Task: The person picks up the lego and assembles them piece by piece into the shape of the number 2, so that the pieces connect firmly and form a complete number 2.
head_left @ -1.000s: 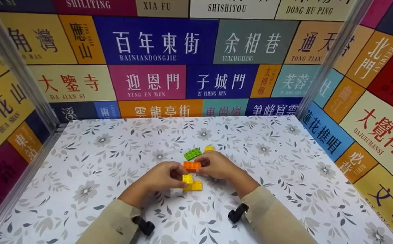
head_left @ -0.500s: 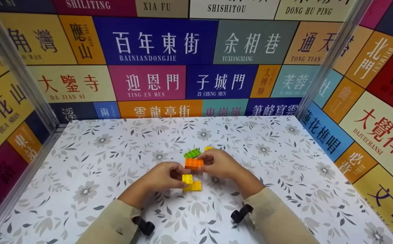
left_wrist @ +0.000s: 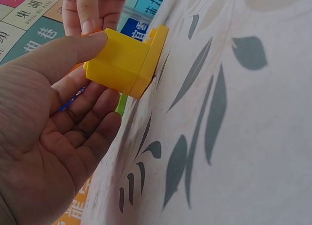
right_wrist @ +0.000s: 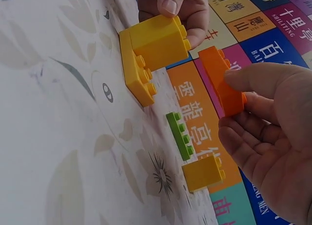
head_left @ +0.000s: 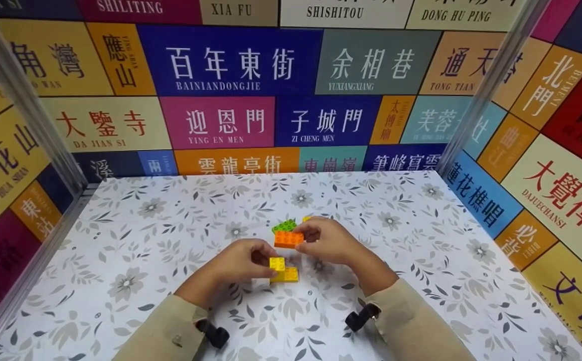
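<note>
My left hand (head_left: 243, 261) holds a tall yellow building brick (head_left: 277, 264) by its side, thumb on the near face. That brick sits at one end of a thin yellow brick (right_wrist: 137, 81), which lies on the table and shows its studs. My right hand (head_left: 330, 241) pinches an orange brick (head_left: 288, 239) between thumb and fingers, raised off the table just beyond the yellow pair and apart from it. In the right wrist view the orange brick (right_wrist: 219, 79) hangs tilted, its studs facing away from the table.
A thin green brick (head_left: 282, 225) lies behind the orange one. Beside it stands a loose yellow brick (right_wrist: 204, 174), mostly covered by my right hand in the head view. The floral-patterned table (head_left: 180, 210) meets walls of coloured signs (head_left: 231, 60) at its back and sides.
My right hand has lifted the orange brick and shifted it slightly away and to the right, now partly covering the green brick. The left hand and yellow pair stay put.
</note>
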Available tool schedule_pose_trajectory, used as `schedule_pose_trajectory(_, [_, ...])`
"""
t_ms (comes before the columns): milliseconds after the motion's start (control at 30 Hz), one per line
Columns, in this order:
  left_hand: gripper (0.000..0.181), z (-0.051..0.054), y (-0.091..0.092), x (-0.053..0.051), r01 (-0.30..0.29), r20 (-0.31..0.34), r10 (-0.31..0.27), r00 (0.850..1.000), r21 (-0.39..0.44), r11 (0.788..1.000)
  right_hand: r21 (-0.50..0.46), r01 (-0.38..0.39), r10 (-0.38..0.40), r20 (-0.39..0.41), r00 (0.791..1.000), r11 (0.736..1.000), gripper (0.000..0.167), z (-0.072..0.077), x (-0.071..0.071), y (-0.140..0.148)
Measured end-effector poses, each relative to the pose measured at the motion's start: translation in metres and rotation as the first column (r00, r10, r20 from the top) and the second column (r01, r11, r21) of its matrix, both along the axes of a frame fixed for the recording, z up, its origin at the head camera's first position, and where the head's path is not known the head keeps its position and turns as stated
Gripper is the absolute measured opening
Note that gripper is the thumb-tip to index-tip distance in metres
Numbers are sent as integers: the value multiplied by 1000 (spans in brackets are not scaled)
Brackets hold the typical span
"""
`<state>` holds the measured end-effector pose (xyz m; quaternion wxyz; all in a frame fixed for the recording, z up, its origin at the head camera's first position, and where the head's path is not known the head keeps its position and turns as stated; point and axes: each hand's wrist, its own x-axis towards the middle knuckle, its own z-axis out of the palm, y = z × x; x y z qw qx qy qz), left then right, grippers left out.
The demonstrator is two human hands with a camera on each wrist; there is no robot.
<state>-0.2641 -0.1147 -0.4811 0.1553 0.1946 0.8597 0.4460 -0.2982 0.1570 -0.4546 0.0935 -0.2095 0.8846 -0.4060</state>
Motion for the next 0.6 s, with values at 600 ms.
schedule_pose_trajectory(600, [28, -2, -1, 0, 12, -9, -11, 1000, 23, 1000, -42, -94, 92, -48, 995, 995, 32, 10, 11, 2])
